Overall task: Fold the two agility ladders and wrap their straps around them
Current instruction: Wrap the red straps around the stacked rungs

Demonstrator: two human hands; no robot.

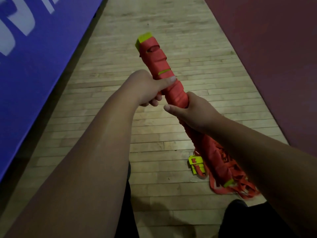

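Nearest me, at 6 o'clock, are my dark trousers (pixel 240 220), with both forearms reaching out over them. Just past my right forearm, at about 5 o'clock, the second ladder (pixel 197 166) lies on the wooden floor (pixel 137 134). It is a small stack of yellow rungs with loose red webbing (pixel 243 186) spilled beside it, not yet bundled as far as I can judge.

My right hand (pixel 193 114) is the nearer one. Its fingers are curled round the wrapped ladder (pixel 163 62) and its thumb lies along the side. The bundle's near end runs on below that grip, under my forearm, to a yellow tip (pixel 229 182) that hangs in front of the floor pile.

My left hand (pixel 149 88) grips farther up and a little to the left. Its fingers are closed underneath and its thumb (pixel 169 80) is pressed flat across the red strap (pixel 175 95), pinning a turn in place.

The long axis of the bundle runs from 5 o'clock by my hip up to 11 o'clock, where the yellow rung ends (pixel 144 37) poke out of the wrapping. From both hands the free length points away and slightly left. Any further turn of strap would therefore go round that axis, with the left thumb as the anchor and the right hand free to feed. I cannot see where the strap's loose end is.

Beyond the bundle the floor boards run on to 12 o'clock. A blue mat (pixel 34 66) lies along 9 to 10 o'clock and a dark red surface (pixel 265 57) along 2 o'clock.
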